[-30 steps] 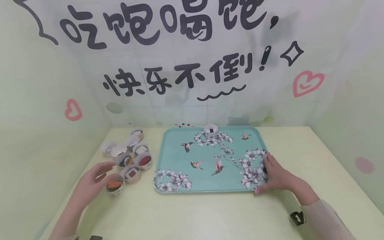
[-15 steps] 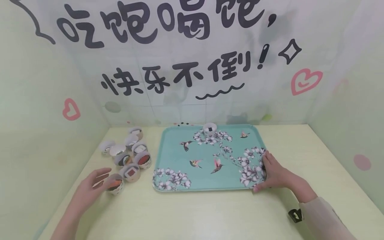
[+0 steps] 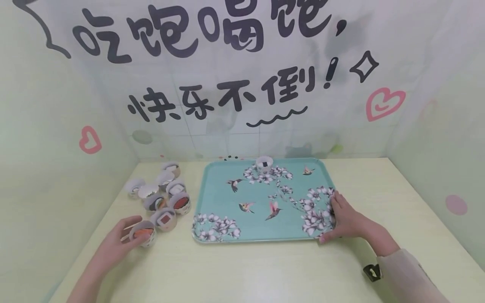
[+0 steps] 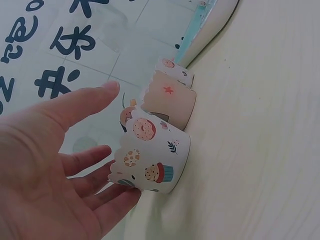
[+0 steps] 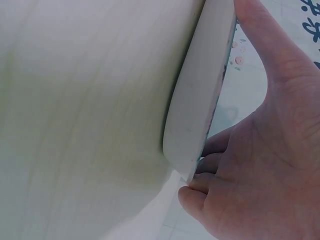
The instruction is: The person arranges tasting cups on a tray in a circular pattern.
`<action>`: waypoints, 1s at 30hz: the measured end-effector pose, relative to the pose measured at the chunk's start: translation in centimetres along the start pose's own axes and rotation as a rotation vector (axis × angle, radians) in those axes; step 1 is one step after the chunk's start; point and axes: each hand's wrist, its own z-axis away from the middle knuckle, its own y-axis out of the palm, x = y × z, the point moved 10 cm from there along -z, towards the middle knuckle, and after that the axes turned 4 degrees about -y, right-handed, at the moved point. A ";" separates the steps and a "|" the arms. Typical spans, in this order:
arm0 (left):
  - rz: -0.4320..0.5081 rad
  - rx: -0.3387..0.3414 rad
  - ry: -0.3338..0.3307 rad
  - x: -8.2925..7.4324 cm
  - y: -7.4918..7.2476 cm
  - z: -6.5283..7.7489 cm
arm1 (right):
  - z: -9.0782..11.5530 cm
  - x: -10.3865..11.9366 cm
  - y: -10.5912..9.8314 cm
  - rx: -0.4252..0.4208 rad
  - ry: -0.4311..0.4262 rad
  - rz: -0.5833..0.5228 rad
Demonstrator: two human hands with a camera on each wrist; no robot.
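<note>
The orange-filled cup (image 4: 152,150) stands on the tabletop (image 3: 242,273) to the left of the tray (image 3: 223,176), roughly level with the tray's near-left corner and apart from it. Over the last second the left hand (image 3: 113,244) has come in from the cup's outer side, so the cup now sits inside the span of thumb and fingers. That puts the hand in place about the cup, though a grip does not look made: in the wrist view the thumb stretches out clear of the wall, while the fingers lie loosely bent by the scalloped rim, perhaps touching it. The cup has not visibly shifted.

Its wall looks like stiff printed paper, white with doughnuts and a cupcake, tapering to a narrower base. Just beside it, toward the tray, is a cup with a dark red square (image 3: 165,219); beyond stand more cups (image 3: 181,204), bunched left of the tray.

The right hand (image 3: 350,221) spans the tray's near-right corner, spread wide, thumb at the near rim and fingers bent against the right one; how firmly, I cannot tell. The tray is smooth turquoise with rounded corners, blossoms and birds, and bears a small cup (image 3: 264,165) by its far rim. Behind the tray rises a pale wall (image 3: 223,145) with bold black lettering.
</note>
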 end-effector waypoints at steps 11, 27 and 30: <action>-0.023 0.040 -0.053 1.4 0.7 -0.1 | 0.0 0.2 0.1 0.003 0.000 -0.003; -0.098 0.034 -0.072 1.6 0.6 -0.5 | -0.2 0.3 -0.2 0.020 0.007 -0.019; -0.112 0.025 -0.077 1.7 0.6 -0.5 | -0.2 0.2 -0.1 0.025 0.009 -0.022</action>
